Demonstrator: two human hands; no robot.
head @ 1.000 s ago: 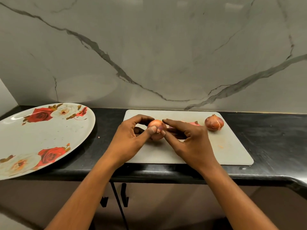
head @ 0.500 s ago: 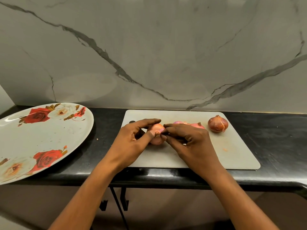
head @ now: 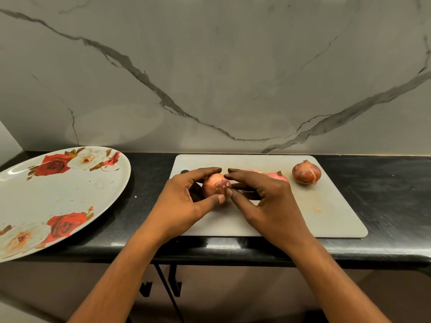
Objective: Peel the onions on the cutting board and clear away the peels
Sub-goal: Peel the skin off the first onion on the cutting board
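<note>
Plate (head: pixel 70 183): well left of the left grip, on the desk (head: pixel 384 183).
Left grip (head: pixel 184 201): clamped round the onion (head: pixel 213 185), thumb on its near side, forefinger over the top.
Onion: between both grips, low over the board (head: pixel 326 217); touching it or not, cannot tell.
Axis: root tuft turned toward the viewer and slightly toward the right grip; long axis probably running back into the left palm.
Right grip (head: pixel 268 201): fingertips pinched at the tuft end, so nearer the skin to lift.
Next move: likely a pull from the tuft, away from the left grip.
Pink onion (head: pixel 277 177): just behind the right grip.
Brown onion (head: pixel 306 172): farther right, tip pointing away.
</note>
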